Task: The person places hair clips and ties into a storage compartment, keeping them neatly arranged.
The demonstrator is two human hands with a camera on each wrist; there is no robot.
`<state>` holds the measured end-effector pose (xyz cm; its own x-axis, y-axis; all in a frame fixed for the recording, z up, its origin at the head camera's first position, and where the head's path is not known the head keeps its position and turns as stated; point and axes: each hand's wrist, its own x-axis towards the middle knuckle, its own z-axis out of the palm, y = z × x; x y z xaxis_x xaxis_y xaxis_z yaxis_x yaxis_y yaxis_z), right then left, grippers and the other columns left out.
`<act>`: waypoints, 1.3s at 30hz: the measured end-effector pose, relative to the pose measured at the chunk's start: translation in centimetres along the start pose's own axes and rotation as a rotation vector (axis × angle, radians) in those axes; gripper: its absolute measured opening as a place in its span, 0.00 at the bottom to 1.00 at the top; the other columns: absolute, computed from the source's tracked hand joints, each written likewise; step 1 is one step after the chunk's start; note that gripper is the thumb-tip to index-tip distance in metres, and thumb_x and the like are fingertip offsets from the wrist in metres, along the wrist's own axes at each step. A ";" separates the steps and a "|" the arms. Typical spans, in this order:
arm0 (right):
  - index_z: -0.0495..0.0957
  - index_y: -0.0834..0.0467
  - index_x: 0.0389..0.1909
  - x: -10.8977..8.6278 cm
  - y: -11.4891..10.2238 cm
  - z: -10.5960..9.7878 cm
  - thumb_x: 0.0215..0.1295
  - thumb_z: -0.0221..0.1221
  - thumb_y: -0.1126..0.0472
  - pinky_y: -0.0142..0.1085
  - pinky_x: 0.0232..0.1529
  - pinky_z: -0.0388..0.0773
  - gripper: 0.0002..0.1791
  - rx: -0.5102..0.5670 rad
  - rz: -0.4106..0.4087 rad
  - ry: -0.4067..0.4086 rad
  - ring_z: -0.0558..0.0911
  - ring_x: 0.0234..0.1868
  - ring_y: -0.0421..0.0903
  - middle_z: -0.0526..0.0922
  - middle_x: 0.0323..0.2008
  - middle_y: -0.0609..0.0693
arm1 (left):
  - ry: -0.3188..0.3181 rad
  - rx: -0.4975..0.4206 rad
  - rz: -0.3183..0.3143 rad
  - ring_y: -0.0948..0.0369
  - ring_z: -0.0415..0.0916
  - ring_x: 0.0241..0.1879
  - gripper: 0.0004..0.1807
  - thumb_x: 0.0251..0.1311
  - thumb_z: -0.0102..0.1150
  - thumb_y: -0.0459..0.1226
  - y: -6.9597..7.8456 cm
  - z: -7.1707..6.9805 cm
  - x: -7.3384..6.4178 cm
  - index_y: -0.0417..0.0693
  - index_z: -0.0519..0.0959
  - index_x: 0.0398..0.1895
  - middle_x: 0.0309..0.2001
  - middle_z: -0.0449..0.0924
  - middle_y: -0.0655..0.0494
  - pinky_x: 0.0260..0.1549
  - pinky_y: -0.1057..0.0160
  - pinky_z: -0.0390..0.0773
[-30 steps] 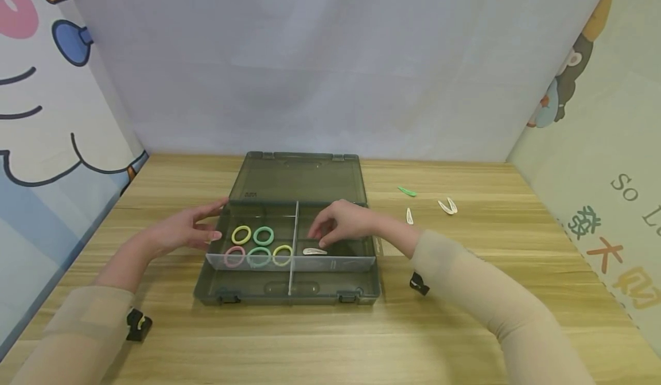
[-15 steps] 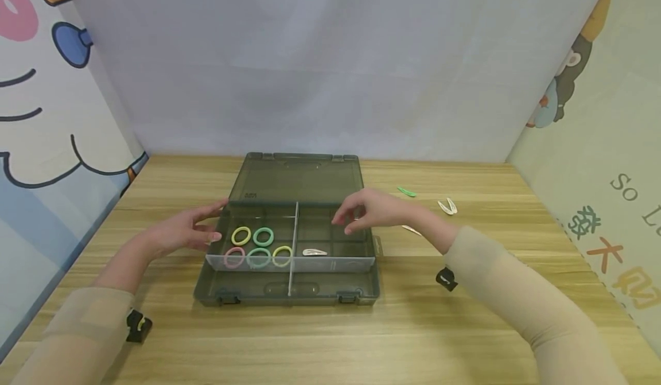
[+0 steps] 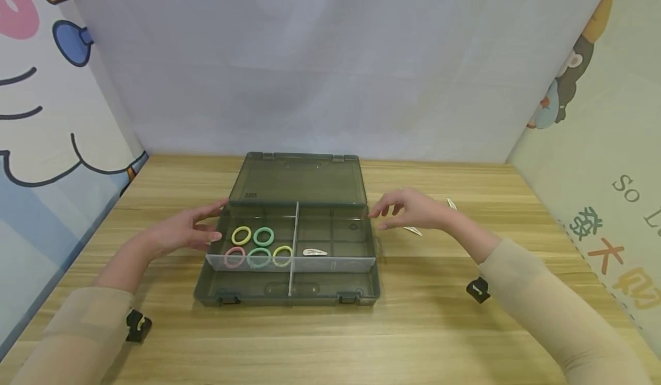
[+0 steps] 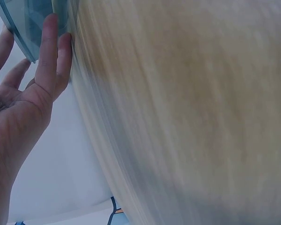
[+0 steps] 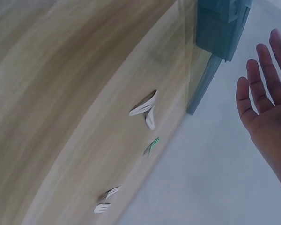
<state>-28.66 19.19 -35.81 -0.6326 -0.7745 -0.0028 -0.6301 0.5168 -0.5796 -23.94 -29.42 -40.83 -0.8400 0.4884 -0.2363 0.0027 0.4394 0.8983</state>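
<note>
A dark translucent organizer box (image 3: 330, 300) lies with its lid (image 3: 298, 178) folded back. Its left compartment holds several hair ties: yellow (image 3: 234, 239), green (image 3: 255, 238) and pink (image 3: 225, 260) among them. One white snap hair clip (image 3: 314, 252) rests in the right compartment. My left hand (image 3: 178, 233) is at the box's left wall, fingers extended and touching it. Off the right side, my right hand (image 3: 413, 208) hovers with nothing in its loosely bent fingers. Below it is a white hair clip (image 5: 144, 105); a green hair clip (image 5: 151, 146) and another white clip (image 5: 103, 207) lie beyond.
The box stands on a wooden table (image 3: 289, 350). A pale cloth backdrop (image 3: 330, 69) rises at the table's far edge, with printed panels (image 3: 594, 161) on both sides. Black wrist cameras (image 3: 138, 325) show below the sleeves.
My right hand has moved out of the right compartment to the right, past the box wall, toward the loose hair clips. The left hand has stayed in place.
</note>
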 end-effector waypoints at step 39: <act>0.85 0.56 0.39 -3.8 8.2 1.9 0.54 0.67 0.64 0.35 0.40 0.82 0.10 -0.080 0.152 0.127 0.77 0.34 0.40 0.82 0.36 0.46 | -0.002 -0.006 -0.006 0.34 0.57 0.64 0.47 0.64 0.57 0.37 0.2 0.1 0.2 0.53 0.37 0.76 0.74 0.32 0.35 0.48 0.50 0.79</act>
<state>-30.59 25.63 -42.05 -0.7716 -0.6358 0.0201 -0.5536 0.6556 -0.5135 -24.04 -29.23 -40.73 -0.8390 0.4871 -0.2425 -0.0056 0.4380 0.8989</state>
